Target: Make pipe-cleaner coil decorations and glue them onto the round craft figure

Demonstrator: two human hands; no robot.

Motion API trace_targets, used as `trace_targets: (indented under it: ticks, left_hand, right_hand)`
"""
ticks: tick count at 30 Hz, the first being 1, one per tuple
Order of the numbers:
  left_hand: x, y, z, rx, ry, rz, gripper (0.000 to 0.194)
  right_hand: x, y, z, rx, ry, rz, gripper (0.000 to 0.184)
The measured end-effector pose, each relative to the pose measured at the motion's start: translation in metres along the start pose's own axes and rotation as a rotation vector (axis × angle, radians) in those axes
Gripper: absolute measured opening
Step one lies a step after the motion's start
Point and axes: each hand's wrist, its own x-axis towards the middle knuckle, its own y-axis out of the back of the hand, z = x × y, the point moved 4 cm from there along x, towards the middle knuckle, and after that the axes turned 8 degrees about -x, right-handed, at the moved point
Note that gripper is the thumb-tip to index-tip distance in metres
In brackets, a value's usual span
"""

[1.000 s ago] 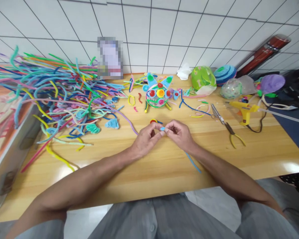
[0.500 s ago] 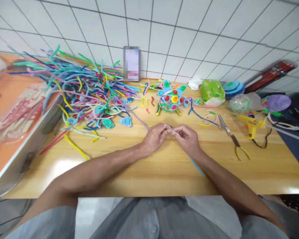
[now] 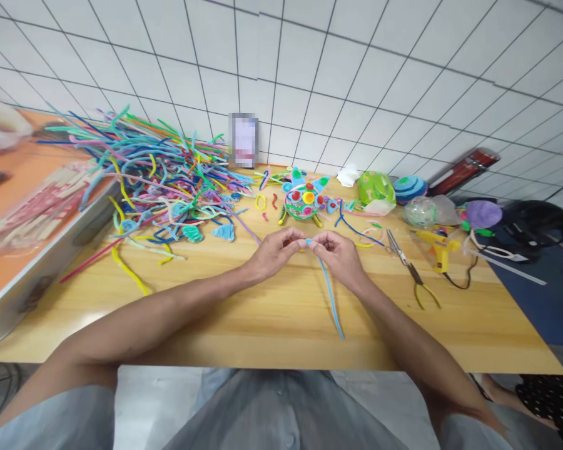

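Both hands meet over the middle of the wooden table, fingertips pinched close together. Between them is the coiled end of a light blue pipe cleaner (image 3: 331,299), whose loose tail hangs down toward the table's front edge. My left hand (image 3: 278,251) pinches the coiled end from the left. From the other side my right hand (image 3: 340,255) grips it, the tail coming out below the fingers. Just beyond the hands stands a round figure (image 3: 303,199) with blue and green pointed ears, coloured discs and short yellow-and-dark legs.
A large heap of pipe cleaners (image 3: 169,181) covers the left side. A phone (image 3: 244,139) leans on the tiled wall. To the right lie scissors (image 3: 396,245), yellow-handled pliers (image 3: 420,284), a yellow glue gun (image 3: 441,249) and a green ball (image 3: 376,190).
The view has shifted a little. The blue tail, earlier mostly behind my right wrist, now hangs in full view between my forearms, and the blue coiled end shows between the fingertips.
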Motion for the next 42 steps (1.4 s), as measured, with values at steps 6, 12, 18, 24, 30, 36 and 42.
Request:
trace_targets:
  ticks: [6,12,18,24,30,36,42]
  left_hand:
    - [0.003,0.002,0.005,0.281,-0.100,-0.085,0.017]
    - [-0.005,0.006,-0.007,0.174,-0.025,-0.020,0.023]
    - [-0.010,0.003,-0.024,-0.124,0.089,0.124,0.030]
    - [-0.009,0.002,-0.021,-0.017,0.072,-0.006,0.028]
    - [-0.009,0.004,-0.011,0.383,-0.220,-0.140,0.012]
    - [-0.011,0.004,-0.015,0.382,-0.228,-0.105,0.013]
    - [-0.008,0.005,-0.024,0.021,0.002,-0.004,0.025]
  right_hand:
    - [-0.002,0.008,-0.008,-0.396,0.323,0.009,0.012]
    - [-0.005,-0.004,-0.004,-0.351,0.293,0.029,0.011]
    - [-0.008,-0.018,0.007,-0.117,0.098,0.053,0.012]
    - [-0.007,-0.016,0.009,-0.132,0.098,0.005,0.009]
    - [-0.015,-0.014,0.001,-0.477,0.393,0.015,0.013]
    - [-0.019,-0.017,0.004,-0.503,0.398,0.081,0.011]
    - [-0.015,-0.018,0.011,-0.224,0.197,0.068,0.007]
